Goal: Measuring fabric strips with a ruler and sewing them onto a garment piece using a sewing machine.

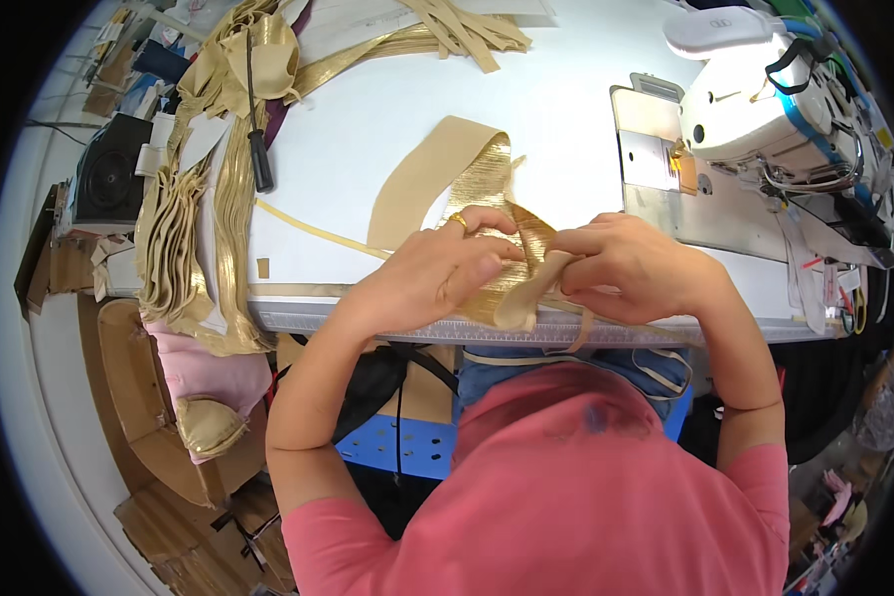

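Note:
A strip of fabric (482, 179), gold crinkled on one face and beige on the other, lies bent over at the front of the white worktable. My left hand (427, 273) rests on its gold part with fingers curved and apart. My right hand (641, 273) has its fingers closed on the folded lower edge of the same piece, where a beige flap (526, 296) curls up. A narrow yellow tape (308, 226) runs toward my left hand. A clear ruler (338, 323) lies along the front edge, under my wrists.
Gold fabric strips (179, 228) are heaped at left and far back (467, 30). A black-handled screwdriver (260, 159) lies beside them. A white sewing machine (735, 119) with a metal plate (646, 194) stands at right. A dark speaker (107, 169) is beyond the left pile.

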Demonstrator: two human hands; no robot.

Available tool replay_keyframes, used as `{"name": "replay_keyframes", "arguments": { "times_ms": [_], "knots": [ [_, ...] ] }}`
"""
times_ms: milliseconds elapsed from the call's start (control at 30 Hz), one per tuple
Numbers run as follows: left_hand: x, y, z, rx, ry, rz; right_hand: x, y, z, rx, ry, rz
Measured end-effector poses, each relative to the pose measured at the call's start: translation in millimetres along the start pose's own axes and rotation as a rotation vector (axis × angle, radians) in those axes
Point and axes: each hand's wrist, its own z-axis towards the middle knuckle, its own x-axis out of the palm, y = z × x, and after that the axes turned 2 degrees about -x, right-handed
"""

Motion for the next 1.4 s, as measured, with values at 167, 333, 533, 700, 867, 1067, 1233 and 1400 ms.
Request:
{"name": "replay_keyframes", "arguments": {
  "times_ms": [167,333,533,700,867,1067,1233,1400],
  "knots": [
    [-0.8,-28.9,9.6,-0.299,0.079,0.125,16.0,3.3,-5.8,-0.116,-0.091,-0.007],
    [18.6,-3.7,-5.5,0.01,-0.225,0.357,25.8,21.4,1.7,-0.145,-0.212,0.002],
    [50.4,5.6,-24.5,0.174,-0.751,0.061,47.2,17.9,1.1,-0.041,-0.463,0.075],
    [69.5,-8.6,-45.3,0.233,-0.653,0.642,47.7,8.4,21.1,-0.098,-0.294,0.1],
    [75.1,-1.5,-48.7,0.239,-0.646,0.761,57.8,5.5,19.9,0.025,-0.371,0.304],
    [76.1,-6.5,-39.1,0.131,-0.571,1.004,67.7,-7.3,9.9,0.188,-0.668,0.483],
    [68.9,-2.1,-27.7,0.053,-0.516,0.98,64.9,-3.5,15.9,0.191,-0.633,0.419],
    [-35.2,1.7,-36.7,-0.168,-0.43,0.316,67.1,-7.3,12.5,0.193,-0.641,0.427]
  ]
}}
